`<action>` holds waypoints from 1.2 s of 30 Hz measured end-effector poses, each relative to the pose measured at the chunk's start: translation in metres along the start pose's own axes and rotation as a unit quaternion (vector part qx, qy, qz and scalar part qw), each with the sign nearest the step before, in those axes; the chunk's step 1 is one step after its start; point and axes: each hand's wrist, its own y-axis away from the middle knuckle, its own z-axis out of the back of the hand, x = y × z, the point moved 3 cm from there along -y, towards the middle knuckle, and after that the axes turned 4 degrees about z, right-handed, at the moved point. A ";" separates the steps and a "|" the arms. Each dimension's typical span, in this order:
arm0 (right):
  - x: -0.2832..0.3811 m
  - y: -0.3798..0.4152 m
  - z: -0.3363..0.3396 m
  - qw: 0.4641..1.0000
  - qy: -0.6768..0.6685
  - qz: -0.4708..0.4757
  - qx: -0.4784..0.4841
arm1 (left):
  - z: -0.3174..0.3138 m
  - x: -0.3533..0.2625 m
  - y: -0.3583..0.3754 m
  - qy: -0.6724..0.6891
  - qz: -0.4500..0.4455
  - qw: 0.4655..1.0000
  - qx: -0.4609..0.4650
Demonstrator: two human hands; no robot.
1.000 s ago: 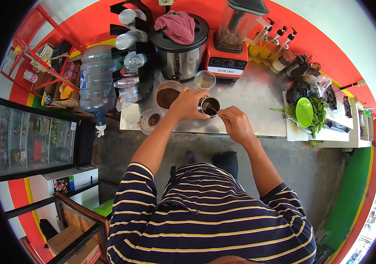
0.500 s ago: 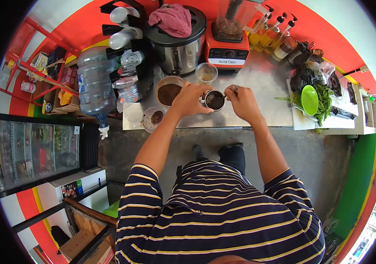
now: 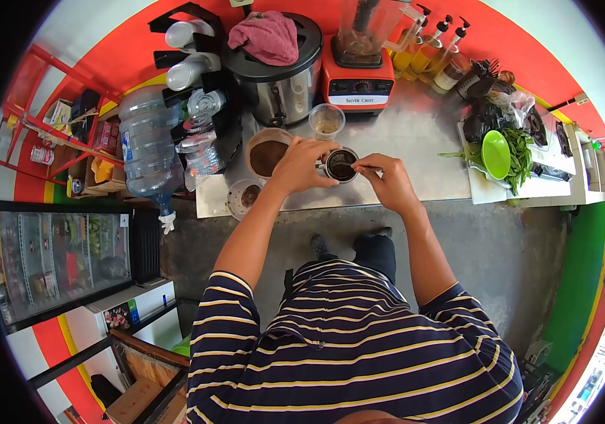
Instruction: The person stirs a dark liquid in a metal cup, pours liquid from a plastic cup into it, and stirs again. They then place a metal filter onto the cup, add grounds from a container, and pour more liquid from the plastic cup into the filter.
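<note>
My left hand is closed around the side of a small metal cup with dark liquid in it. From the right, my right hand pinches a thin spoon whose end reaches into the cup; its tip is hidden in the liquid. Beside my left wrist stands a tub of brown powder. In front of it is a clear container with dark residue. Just behind the cup sits a clear plastic cup with a little in the bottom.
A steel counter carries a large metal urn with a pink cloth, a red blender and pump bottles. On the right are a green bowl and leafy greens. A water jug hangs left.
My right hand has lowered slightly and moved left, bringing the spoon into the metal cup. My left hand still holds the cup. The whole view has shifted a little.
</note>
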 end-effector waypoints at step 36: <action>0.031 0.006 0.016 0.996 0.088 -0.004 0.012 | -0.003 0.003 0.001 0.003 -0.025 0.999 -0.027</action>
